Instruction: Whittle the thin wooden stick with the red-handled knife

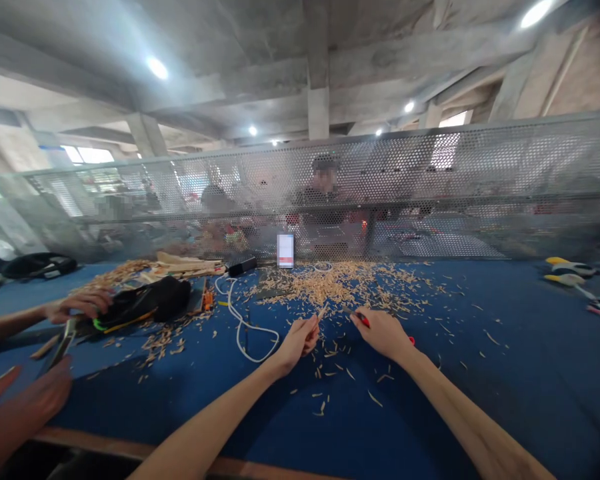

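My left hand [300, 343] is closed on a small pale stick of wood [323, 312], whose tip points up and away from me. To its right, my right hand [383, 333] grips a knife with a red handle [363, 319]. The knife's dark blade [347, 310] points left toward the stick, with a small gap between them. A heap of wood shavings [330, 283] lies on the blue table just beyond both hands, and loose curls are scattered below them.
A white cable [240, 327] loops left of my hands. A phone [285, 251] leans against the perforated metal screen [405, 193]. At left, a co-worker's hands [35, 393] work beside a black bag [150, 300] and wood strips [185, 265]. Yellow-and-black tools [570, 270] lie far right.
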Available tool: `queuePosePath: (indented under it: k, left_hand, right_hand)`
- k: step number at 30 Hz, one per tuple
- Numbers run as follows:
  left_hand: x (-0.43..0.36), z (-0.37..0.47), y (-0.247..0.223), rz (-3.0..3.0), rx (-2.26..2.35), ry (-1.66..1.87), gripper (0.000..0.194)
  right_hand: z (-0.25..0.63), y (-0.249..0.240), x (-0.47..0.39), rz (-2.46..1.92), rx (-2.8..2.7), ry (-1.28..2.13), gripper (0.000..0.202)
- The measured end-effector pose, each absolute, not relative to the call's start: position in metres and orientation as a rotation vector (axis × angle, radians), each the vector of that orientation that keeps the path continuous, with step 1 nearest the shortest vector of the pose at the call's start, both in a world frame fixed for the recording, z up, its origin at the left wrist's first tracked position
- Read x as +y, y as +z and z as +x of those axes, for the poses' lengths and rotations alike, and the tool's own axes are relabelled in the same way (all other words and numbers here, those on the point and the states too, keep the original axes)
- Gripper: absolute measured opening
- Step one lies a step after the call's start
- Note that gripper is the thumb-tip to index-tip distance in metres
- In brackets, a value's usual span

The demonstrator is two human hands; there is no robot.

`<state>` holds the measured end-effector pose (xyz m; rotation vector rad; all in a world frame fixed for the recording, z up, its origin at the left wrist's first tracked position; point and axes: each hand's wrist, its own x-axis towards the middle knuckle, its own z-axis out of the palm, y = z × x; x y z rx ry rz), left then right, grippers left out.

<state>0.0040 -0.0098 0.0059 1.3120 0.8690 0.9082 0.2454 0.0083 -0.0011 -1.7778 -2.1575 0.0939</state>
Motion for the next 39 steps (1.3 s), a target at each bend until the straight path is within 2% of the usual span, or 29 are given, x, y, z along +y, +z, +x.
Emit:
queuePosePath:
  k: [7, 13, 18, 25, 33, 39]
  left_hand:
    - [-0.009, 0.004, 0.006, 1.313, 0.872, 0.975, 0.051]
    - [-0.003, 0.001, -0.002, 1.236, 0.879, 0.997, 0.052]
    - [-0.004, 0.002, 0.001, 1.223, 0.866, 0.994, 0.054]
    - [-0.005, 0.011, 0.005, 1.279, 0.906, 0.966, 0.059]
    - [-0.005, 0.012, 0.001, 1.285, 0.893, 0.867, 0.034]
    - [-0.003, 0.014, -0.008, 1.394, 1.003, 0.912, 0.035]
  right_hand:
    - [0.225, 0.007, -0.005, -1.742, -2.042, 0.026, 0.029]
    - [0.194, 0.023, -0.014, -1.488, -2.177, -0.003, 0.027]
    - [0.212, 0.01, -0.001, -1.51, -1.925, -0.094, 0.033]
    - [0.218, 0.002, -0.006, -1.37, -2.009, 0.043, 0.04]
    - [0.198, 0.005, -0.02, -1.246, -2.174, 0.091, 0.036]
    - [0.207, 0.001, -0.006, -1.167, -2.356, 0.187, 0.031]
